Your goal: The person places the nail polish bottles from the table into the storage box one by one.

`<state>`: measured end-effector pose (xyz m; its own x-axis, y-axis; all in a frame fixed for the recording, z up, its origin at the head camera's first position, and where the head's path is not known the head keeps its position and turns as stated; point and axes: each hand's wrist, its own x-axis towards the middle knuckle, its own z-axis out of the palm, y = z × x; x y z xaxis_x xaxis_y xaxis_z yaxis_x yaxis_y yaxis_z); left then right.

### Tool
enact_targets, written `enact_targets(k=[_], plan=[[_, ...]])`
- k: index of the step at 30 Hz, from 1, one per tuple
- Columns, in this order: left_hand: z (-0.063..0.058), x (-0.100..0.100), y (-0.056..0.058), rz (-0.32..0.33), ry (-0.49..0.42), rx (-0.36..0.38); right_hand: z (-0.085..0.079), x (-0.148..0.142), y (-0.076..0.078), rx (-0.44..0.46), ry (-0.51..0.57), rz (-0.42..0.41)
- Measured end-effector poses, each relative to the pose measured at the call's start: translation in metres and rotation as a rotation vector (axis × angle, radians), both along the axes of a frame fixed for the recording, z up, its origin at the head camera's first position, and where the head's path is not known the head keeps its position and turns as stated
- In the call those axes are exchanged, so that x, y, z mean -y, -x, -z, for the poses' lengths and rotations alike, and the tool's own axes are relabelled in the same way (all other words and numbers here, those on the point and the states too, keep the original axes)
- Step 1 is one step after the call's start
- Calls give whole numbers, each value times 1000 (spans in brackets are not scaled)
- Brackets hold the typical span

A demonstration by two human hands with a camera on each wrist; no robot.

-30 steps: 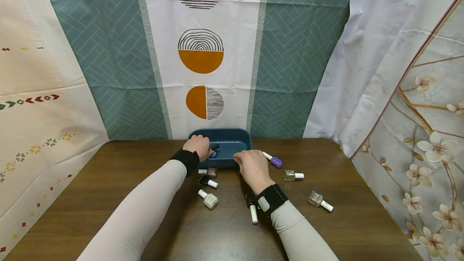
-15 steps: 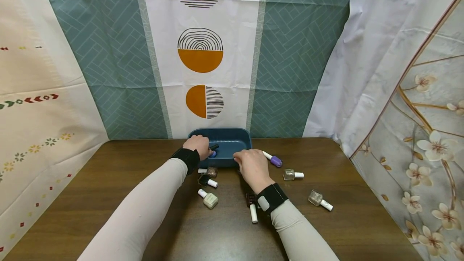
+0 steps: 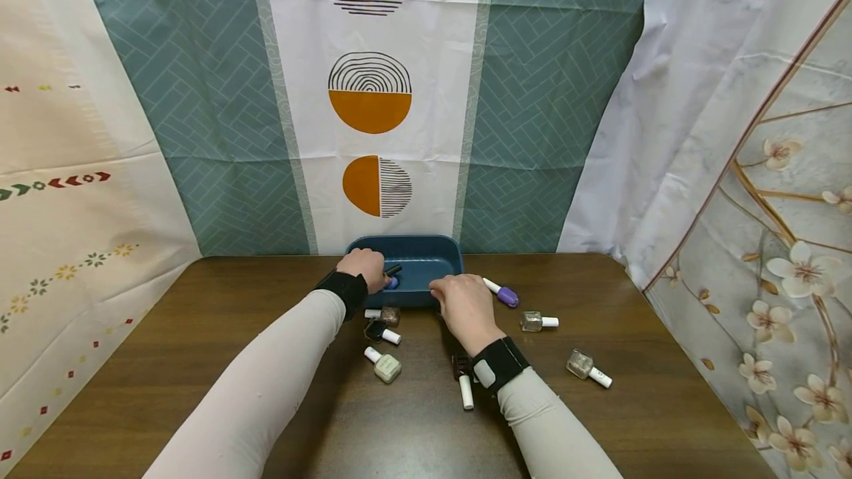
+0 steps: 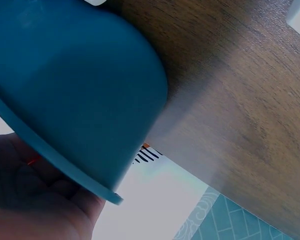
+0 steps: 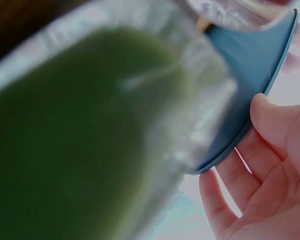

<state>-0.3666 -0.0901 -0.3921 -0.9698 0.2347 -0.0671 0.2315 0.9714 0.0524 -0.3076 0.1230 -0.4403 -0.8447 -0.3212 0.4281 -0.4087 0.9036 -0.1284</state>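
Near the far edge of the table stands a blue plastic bin [image 3: 426,299]. My left hand [image 3: 362,269] grips its left end, fingers over the rim, and in the left wrist view the palm lies beyond the bin's wall [image 4: 100,100]. My right hand [image 3: 464,310] holds the front right corner; in the right wrist view its thumb and fingers [image 5: 275,120] meet the rim. Inside the bin, beside my left fingers, are a black cap [image 3: 393,270] and a small purple-blue thing [image 3: 393,283], partly hidden by the hand.
Nail polish bottles lie around the bin: glittery brown [image 3: 390,316], black [image 3: 376,329], pale green [image 3: 387,369], dark [image 3: 461,367] by my right wrist, purple [image 3: 507,296], and glittery ones [image 3: 531,321] at right. A blurred green bottle [image 5: 80,140] fills the right wrist view. Patterned curtain [image 3: 526,94] behind.
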Motion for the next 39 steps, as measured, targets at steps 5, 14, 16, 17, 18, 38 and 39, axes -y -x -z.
enact_targets(k=[5, 14, 16, 17, 18, 38, 39], plan=[[-4, 1, -5, -1, -2, -13, 0, 0, 0, -5, -1, 3], [11, 5, 12, -4, -9, -25, 4, 0, 1, -27, -1, -1], [13, 7, 13, 1, -16, -40, 3, 0, 1, -20, 0, 1], [13, 8, 12, 5, -18, -49, 3, 0, 1, -18, 2, 2], [14, 10, 12, 13, -19, -63, 3, 1, 1, -13, 4, 4], [12, 9, -11, 157, -7, -338, 4, 0, 2, 7, -1, 13], [12, 10, -12, 157, -16, -340, 3, 1, 2, 9, 0, 14]])
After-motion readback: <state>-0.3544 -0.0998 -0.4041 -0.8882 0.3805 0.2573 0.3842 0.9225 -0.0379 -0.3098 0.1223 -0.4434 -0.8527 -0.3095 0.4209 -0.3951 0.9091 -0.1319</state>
